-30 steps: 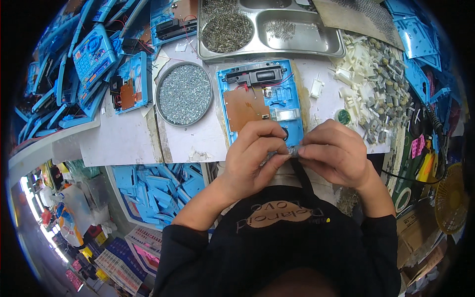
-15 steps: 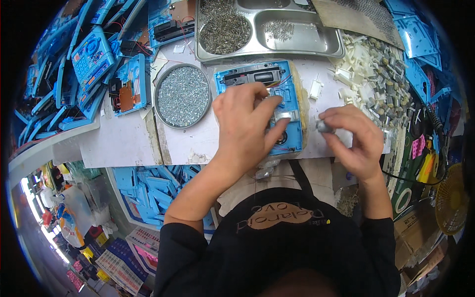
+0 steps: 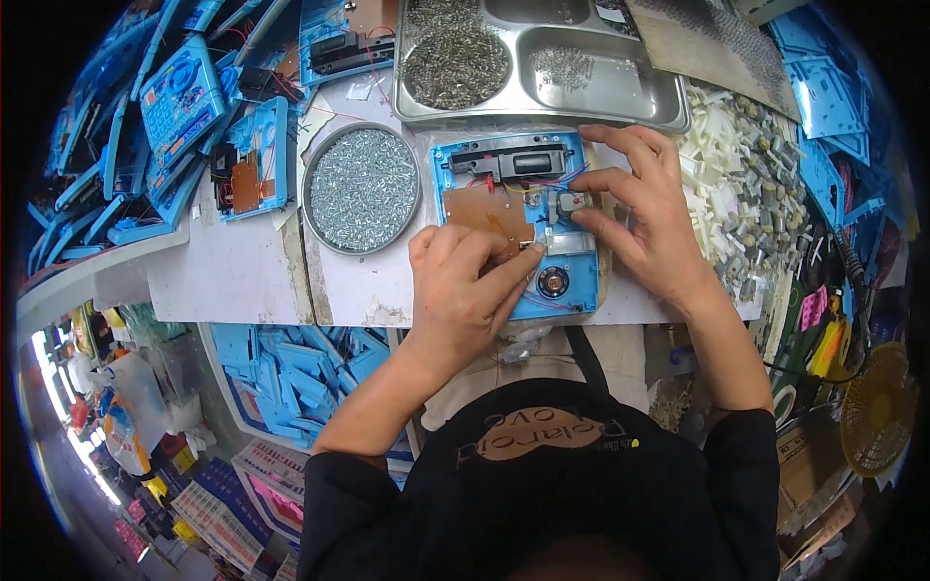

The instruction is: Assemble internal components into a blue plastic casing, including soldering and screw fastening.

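Observation:
A blue plastic casing [image 3: 578, 300] lies on the bench with its inside up. It holds a brown circuit board [image 3: 480, 208], a black speaker-like module [image 3: 528, 163], thin wires and a round speaker [image 3: 553, 281]. My right hand [image 3: 647, 208] pinches a small silver-grey motor [image 3: 573, 201] between thumb and finger, at the casing's right side. Just below it sits a clear, whitish plastic piece [image 3: 570, 242]. My left hand [image 3: 463, 290] rests over the board's lower edge, fingers curled, its fingertips together beside the clear piece. Whatever they hold is too small to name.
A round tray [image 3: 412, 218] of small screws stands left of the casing. Behind is a metal compartment tray [image 3: 601, 116] with small metal parts. White plastic pieces and motors [image 3: 741, 184] are heaped at right. Blue casings [image 3: 179, 97] pile up at left, more [image 3: 300, 368] below.
My right hand has carried the motor leftward, from beside the casing to over its right side. My left hand has moved down and left, uncovering the circuit board.

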`<action>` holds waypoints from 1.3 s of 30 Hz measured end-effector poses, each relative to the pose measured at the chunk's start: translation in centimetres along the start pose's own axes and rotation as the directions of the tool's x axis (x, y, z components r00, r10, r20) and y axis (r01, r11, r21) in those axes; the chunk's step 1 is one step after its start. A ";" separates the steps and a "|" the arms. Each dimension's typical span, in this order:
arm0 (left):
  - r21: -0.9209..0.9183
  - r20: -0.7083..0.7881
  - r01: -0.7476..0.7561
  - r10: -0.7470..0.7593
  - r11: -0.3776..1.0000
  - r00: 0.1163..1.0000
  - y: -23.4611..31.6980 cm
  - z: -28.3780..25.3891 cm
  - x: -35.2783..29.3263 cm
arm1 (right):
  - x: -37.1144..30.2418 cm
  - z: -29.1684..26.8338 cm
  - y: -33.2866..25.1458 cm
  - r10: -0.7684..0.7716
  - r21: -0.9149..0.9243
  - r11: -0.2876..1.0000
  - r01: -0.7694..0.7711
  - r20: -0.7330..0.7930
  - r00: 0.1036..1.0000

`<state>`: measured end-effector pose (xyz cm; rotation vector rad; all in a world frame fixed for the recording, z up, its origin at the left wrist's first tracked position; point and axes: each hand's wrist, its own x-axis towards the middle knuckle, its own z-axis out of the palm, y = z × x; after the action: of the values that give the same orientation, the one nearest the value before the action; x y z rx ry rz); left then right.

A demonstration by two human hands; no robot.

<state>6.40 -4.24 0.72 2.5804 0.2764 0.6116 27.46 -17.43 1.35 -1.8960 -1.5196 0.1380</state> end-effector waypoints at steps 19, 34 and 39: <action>-0.011 -0.057 -0.001 0.000 1.000 0.998 -2.3 -1.6 5.7 | 0.4 -0.1 -0.4 0.105 -0.072 0.992 -0.104 0.019 0.994; -0.292 -0.105 0.115 -0.152 0.949 0.983 -2.7 0.1 5.2 | 1.4 1.5 -1.7 -0.002 0.095 0.995 0.020 -0.181 0.983; -0.351 -0.132 0.108 -0.163 0.930 0.978 -3.5 -0.5 3.9 | 1.1 1.4 -2.3 -0.242 -0.008 0.970 0.242 -0.045 0.969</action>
<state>9.31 0.17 0.81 2.1627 0.3635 0.7444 25.21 -15.61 1.96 -1.6873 -1.7053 -0.0181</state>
